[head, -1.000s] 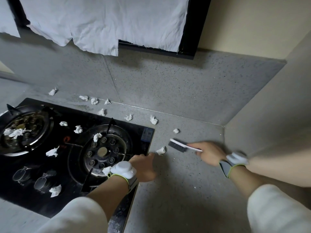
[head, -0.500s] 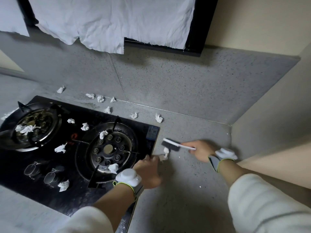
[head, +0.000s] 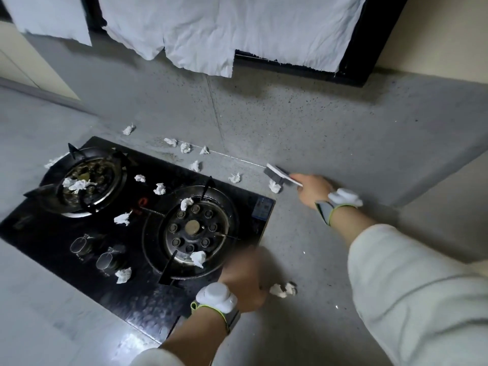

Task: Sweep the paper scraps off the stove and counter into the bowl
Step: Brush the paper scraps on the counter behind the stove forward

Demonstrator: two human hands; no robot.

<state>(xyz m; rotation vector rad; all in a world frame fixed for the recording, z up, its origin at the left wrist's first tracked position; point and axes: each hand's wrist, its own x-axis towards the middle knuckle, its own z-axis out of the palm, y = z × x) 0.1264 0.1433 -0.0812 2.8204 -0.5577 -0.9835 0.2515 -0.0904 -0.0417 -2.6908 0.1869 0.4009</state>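
Observation:
Several crumpled white paper scraps lie on the black two-burner stove and on the grey counter behind it. My right hand grips a small white-handled brush near the back wall, and its dark bristles sit just above one scrap. My left hand is motion-blurred at the stove's front right corner. Two scraps lie on the counter right beside its fingers. How those fingers lie is unclear. No bowl is in view.
A grey backsplash rises behind the counter, with white cloth hanging over a dark frame above it. A side wall closes the right. Pan supports stick up from both burners. Two knobs sit at the stove's front.
My right hand carried the brush away from the stove's corner to the back wall. My left hand drew back toward the front edge, and two scraps now lie beside it.

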